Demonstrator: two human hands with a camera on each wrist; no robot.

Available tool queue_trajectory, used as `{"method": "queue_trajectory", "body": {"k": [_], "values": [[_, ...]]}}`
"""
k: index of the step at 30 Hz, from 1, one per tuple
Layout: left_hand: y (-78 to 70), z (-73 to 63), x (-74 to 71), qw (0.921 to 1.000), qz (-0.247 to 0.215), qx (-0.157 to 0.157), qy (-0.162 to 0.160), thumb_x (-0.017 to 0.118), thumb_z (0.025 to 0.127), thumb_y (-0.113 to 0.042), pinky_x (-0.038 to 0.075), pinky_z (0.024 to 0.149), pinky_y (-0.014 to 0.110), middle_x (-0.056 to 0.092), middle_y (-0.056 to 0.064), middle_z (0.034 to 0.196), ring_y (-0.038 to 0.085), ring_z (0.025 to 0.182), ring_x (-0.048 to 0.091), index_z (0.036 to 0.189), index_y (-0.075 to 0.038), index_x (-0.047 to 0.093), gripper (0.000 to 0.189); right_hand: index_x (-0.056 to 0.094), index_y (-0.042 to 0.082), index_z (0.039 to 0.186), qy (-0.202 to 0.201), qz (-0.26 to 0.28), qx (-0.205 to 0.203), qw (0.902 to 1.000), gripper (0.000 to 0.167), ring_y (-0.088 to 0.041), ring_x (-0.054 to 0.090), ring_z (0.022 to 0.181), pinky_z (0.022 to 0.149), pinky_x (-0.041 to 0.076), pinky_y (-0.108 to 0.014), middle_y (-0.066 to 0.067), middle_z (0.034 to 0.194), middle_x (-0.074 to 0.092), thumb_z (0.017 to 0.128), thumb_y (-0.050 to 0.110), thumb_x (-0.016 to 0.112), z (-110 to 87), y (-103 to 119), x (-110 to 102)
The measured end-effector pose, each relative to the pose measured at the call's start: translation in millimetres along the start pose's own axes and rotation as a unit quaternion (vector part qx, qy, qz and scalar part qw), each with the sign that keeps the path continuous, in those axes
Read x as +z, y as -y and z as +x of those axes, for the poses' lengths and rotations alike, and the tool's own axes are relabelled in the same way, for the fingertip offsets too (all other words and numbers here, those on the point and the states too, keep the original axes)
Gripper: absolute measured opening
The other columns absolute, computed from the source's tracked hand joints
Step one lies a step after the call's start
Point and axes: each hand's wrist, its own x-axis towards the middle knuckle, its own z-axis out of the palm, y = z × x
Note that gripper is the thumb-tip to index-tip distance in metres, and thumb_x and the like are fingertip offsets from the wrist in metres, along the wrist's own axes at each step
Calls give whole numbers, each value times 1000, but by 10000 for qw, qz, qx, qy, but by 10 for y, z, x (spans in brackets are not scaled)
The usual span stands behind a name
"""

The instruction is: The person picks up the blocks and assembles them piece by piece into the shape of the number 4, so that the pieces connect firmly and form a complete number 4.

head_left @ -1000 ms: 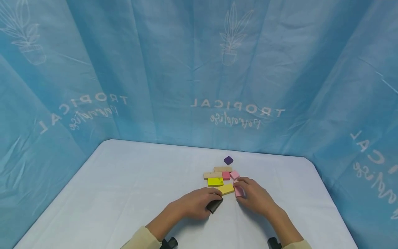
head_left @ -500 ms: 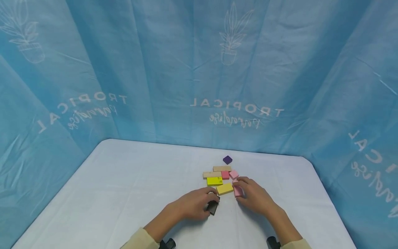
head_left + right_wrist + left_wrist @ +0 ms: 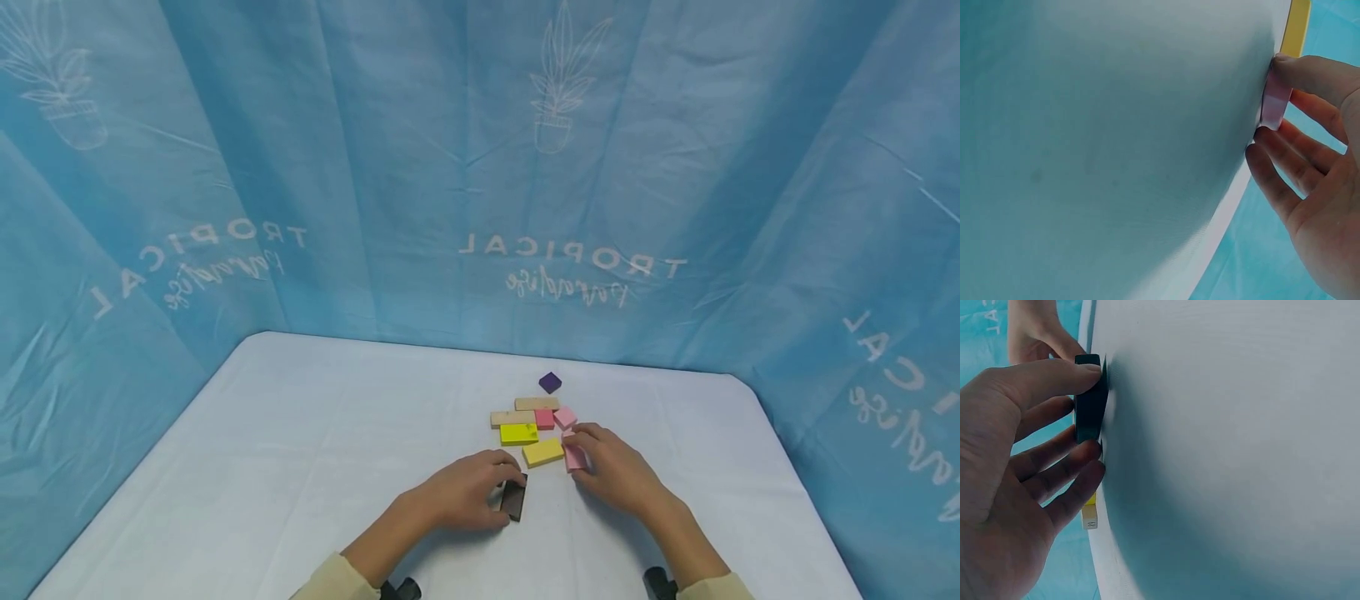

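In the head view my left hand (image 3: 463,493) pinches a dark, nearly black block (image 3: 513,501) between thumb and fingers, low over or on the white cloth. The left wrist view shows the thumb lying along that black block (image 3: 1088,406). My right hand (image 3: 618,472) holds a long pink block (image 3: 575,458) by its ends, thumb near, fingertips far; in the right wrist view the pink block (image 3: 1276,105) lies close to the cloth. Between the hands sits a yellow block (image 3: 543,452), its right end against or very near the pink one.
Behind them lie a bright yellow block (image 3: 518,434), a coral-red block (image 3: 544,419), a small pink block (image 3: 566,417) and two plain wooden blocks (image 3: 537,404). A purple block (image 3: 551,382) stands farthest back. Blue curtains (image 3: 420,167) hang around the white-covered table (image 3: 322,417).
The dark block has turned from a slant to nearly straight front-to-back, and its far end has drawn left, away from the yellow block. My right hand has barely moved.
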Motion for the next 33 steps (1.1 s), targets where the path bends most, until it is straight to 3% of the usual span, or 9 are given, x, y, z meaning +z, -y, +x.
{"method": "queue_trajectory", "body": {"k": [14,26,33], "values": [[-65,-192,57,9996,-224,68,-167,76,80,-39,47,91,33,53,-14,120,5,105,51,120,-31,65,43,63,21,125,-3,28,-114,9999,49,-21,50,122,99,41,-44,-1,133,54,79,27,80,-5,9,0],[-195,-323,162,9982,-137,586,-56,74,81,-40,48,84,24,52,-13,118,2,99,49,120,-30,64,41,63,22,125,100,-61,-28,9999,49,-21,49,123,99,42,-44,0,134,53,79,28,80,-5,12,-20],[-262,-380,253,9975,-55,693,-142,71,83,-45,48,83,23,51,-14,118,0,97,49,120,-30,62,40,62,22,125,77,-125,-16,9999,50,-21,49,123,99,41,-43,0,133,53,79,31,79,-3,9,-13]]}}
